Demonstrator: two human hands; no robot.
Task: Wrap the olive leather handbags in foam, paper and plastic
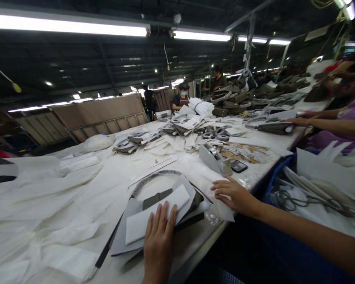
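A dark grey-green bag (pixel 157 198) lies on the white-covered table, its wrapped handle arching away from me. Grey sheets and a folded white foam piece (pixel 136 227) cover its near side. My left hand (pixel 161 236) rests flat on the foam piece, fingers extended. To the right, my right hand (pixel 232 193) has its fingers spread over a thin white sheet (pixel 201 173) by the tape dispenser (pixel 211 157); whether it pinches the sheet is not clear.
White sheets (pixel 41 205) spread over the left. A phone (pixel 239 166), paper scraps (pixel 245 152) and piled bags (pixel 233 98) lie beyond. A blue bin (pixel 273 185) stands right of the table edge. Another person's arms (pixel 328 122) reach in from the right.
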